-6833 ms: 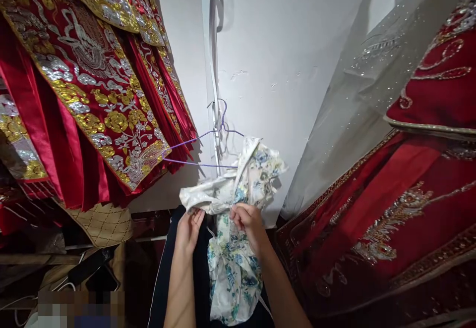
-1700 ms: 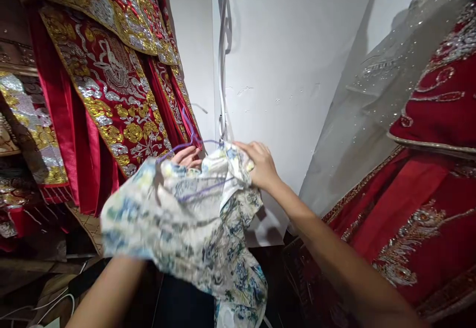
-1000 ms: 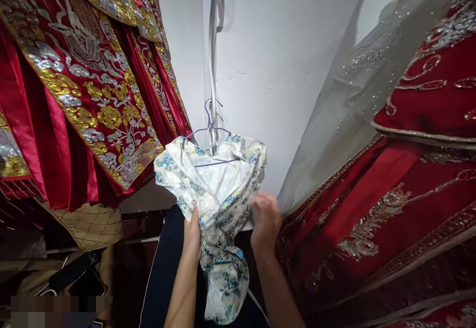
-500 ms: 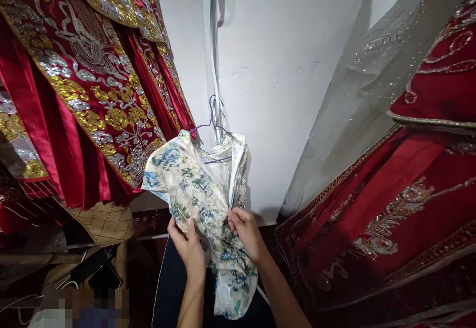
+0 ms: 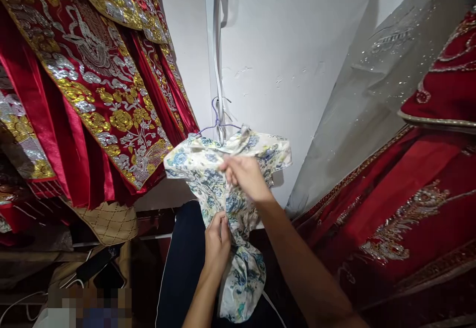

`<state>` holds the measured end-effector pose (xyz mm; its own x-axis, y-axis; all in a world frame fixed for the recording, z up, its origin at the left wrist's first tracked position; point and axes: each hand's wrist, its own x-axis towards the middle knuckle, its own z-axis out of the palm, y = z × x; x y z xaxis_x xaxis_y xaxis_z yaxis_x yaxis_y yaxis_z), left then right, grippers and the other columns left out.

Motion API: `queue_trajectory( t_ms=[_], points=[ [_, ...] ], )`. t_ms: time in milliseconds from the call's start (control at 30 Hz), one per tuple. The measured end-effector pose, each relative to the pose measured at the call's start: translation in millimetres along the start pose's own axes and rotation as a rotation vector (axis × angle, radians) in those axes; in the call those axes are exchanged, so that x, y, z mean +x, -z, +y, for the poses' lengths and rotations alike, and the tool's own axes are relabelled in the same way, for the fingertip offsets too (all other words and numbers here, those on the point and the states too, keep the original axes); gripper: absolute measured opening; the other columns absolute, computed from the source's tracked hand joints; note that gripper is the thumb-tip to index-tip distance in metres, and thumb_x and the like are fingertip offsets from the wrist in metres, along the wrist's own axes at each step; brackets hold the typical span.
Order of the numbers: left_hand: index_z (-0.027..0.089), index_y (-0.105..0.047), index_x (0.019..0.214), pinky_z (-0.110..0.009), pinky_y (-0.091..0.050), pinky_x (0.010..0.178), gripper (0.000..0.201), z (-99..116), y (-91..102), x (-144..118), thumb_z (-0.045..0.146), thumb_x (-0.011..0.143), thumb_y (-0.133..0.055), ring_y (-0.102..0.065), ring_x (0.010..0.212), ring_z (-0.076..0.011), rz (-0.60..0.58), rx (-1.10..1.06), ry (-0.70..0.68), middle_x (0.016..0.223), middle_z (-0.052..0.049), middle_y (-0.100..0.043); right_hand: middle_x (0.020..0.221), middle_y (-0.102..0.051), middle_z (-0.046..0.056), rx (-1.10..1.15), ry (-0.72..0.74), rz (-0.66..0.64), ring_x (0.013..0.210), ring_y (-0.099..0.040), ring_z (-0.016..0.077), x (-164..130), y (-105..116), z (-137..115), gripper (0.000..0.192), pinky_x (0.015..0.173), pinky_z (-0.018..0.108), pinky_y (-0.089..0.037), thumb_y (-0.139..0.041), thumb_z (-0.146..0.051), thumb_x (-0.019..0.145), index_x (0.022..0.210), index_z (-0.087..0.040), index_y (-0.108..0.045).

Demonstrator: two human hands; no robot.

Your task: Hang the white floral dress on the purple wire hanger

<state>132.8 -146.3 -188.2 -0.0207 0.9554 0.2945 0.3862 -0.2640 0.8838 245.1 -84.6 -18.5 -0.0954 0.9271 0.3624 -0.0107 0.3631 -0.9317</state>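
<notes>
A white floral dress point(image 5: 211, 189) with blue and yellow flowers hangs on a thin purple wire hanger point(image 5: 216, 121). Low on its bodice, my left hand point(image 5: 217, 239) is closed, pinching the fabric at the lower end of a straight vertical zipper line point(image 5: 225, 196). Higher up, just under the neckline, my right hand point(image 5: 243, 174) has its fingers pinched at the top of that line; slight motion blur and the fingers hide the zipper pull. Both short sleeves spread outward, and the skirt drapes down over my dark-trousered legs point(image 5: 178, 248).
Red gowns with gold and silver embroidery point(image 5: 107, 100) hang on the left. More beaded red gowns point(image 5: 412, 189) and a sheer sparkly fabric point(image 5: 357, 80) are close on the right. White straps point(image 5: 218, 45) run down the wall. A phone point(image 5: 109, 274) lies at lower left.
The dress front, gaping before, is now drawn together. My right hand has moved up to near the neckline. My left hand has shifted right onto the middle line and closed.
</notes>
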Motion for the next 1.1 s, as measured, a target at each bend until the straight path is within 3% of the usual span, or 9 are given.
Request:
queue_trajectory(
  t_ms=[133,267,400,533,600,700,767,900,1100],
  points=[
    [0.023,-0.05,0.086,-0.033,-0.042,0.072,0.033,-20,-11.3,2,0.041,0.102,-0.027,-0.055,0.076,-0.0222,-0.04,0.091,-0.044,0.078,-0.005,-0.056,0.053,-0.061,0.0,0.125,0.133,0.162,0.04,-0.043,0.0064,47,-9,-40,0.038,0.04,0.019,-0.03,-0.06,-0.048,0.09,0.072,-0.015,-0.066],
    [0.022,-0.05,0.081,-0.031,-0.04,0.069,0.031,-19,6.5,24,0.038,0.101,-0.032,-0.054,0.073,-0.0207,-0.214,0.18,-0.117,0.075,-0.004,-0.057,0.051,-0.059,-0.001,0.132,0.143,0.098,0.04,-0.045,0.0069,37,-18,-30,0.034,0.042,0.02,-0.033,-0.058,-0.042,0.089,0.069,-0.016,-0.065],
    [0.02,-0.056,0.08,-0.028,-0.041,0.07,0.027,26,55.9,58,0.036,0.098,-0.043,-0.056,0.072,-0.0184,-0.383,0.231,-0.268,0.075,-0.003,-0.06,0.05,-0.056,-0.002,0.131,0.108,0.13,0.042,-0.045,0.008,30,-8,-6,0.03,0.043,0.021,-0.034,-0.058,-0.04,0.087,0.068,-0.017,-0.063],
    [0.02,-0.069,0.093,-0.028,-0.045,0.072,0.021,79,100.8,87,0.035,0.093,-0.054,-0.06,0.073,-0.0188,-0.681,0.266,-0.358,0.081,-0.004,-0.068,0.05,-0.056,-0.003,0.113,0.058,0.244,0.04,-0.043,0.008,44,9,19,0.021,0.041,0.021,-0.03,-0.061,-0.038,0.082,0.077,-0.018,-0.064],
    [0.021,-0.07,0.105,-0.03,-0.047,0.077,0.023,98,110.2,107,0.034,0.093,-0.055,-0.062,0.08,-0.0203,-0.581,0.291,-0.437,0.093,-0.006,-0.07,0.053,-0.058,-0.003,0.097,-0.014,0.215,0.04,-0.044,0.0081,50,13,35,0.018,0.039,0.021,-0.029,-0.065,-0.036,0.079,0.083,-0.018,-0.064],
    [0.023,-0.06,0.128,-0.033,-0.047,0.085,0.035,111,106.7,146,0.023,0.094,-0.051,-0.062,0.091,-0.0208,-0.196,0.322,-0.603,0.126,-0.01,-0.063,0.058,-0.061,-0.003,0.126,-0.116,0.123,0.04,-0.046,0.0075,52,10,57,0.025,0.038,0.02,-0.03,-0.067,-0.039,0.08,0.091,-0.018,-0.062],
    [0.02,-0.056,0.132,-0.034,-0.047,0.084,0.04,111,98.7,172,0.017,0.092,-0.05,-0.062,0.091,-0.021,-0.07,0.386,-0.633,0.13,-0.012,-0.06,0.06,-0.062,-0.003,0.147,-0.141,0.091,0.04,-0.045,0.0074,52,5,66,0.031,0.038,0.02,-0.031,-0.066,-0.043,0.082,0.098,-0.018,-0.061],
    [0.016,-0.065,0.107,-0.035,-0.045,0.081,0.023,105,89.7,197,0.014,0.091,-0.049,-0.062,0.093,-0.0255,-0.039,0.554,-0.604,0.105,-0.012,-0.066,0.063,-0.063,-0.003,0.143,-0.09,0.095,0.04,-0.045,0.0074,58,-3,65,0.033,0.039,0.02,-0.032,-0.064,-0.047,0.085,0.101,-0.019,-0.057],
    [0.017,-0.063,0.099,-0.032,-0.044,0.079,0.016,122,95.2,171,0.023,0.097,-0.048,-0.059,0.089,-0.0224,-0.021,0.455,-0.693,0.099,-0.01,-0.065,0.058,-0.057,-0.005,0.043,0.105,0.034,0.043,-0.044,0.008,63,-4,42,0.02,0.044,0.021,-0.031,-0.056,-0.039,0.088,0.08,-0.02,-0.057]
  ],
)
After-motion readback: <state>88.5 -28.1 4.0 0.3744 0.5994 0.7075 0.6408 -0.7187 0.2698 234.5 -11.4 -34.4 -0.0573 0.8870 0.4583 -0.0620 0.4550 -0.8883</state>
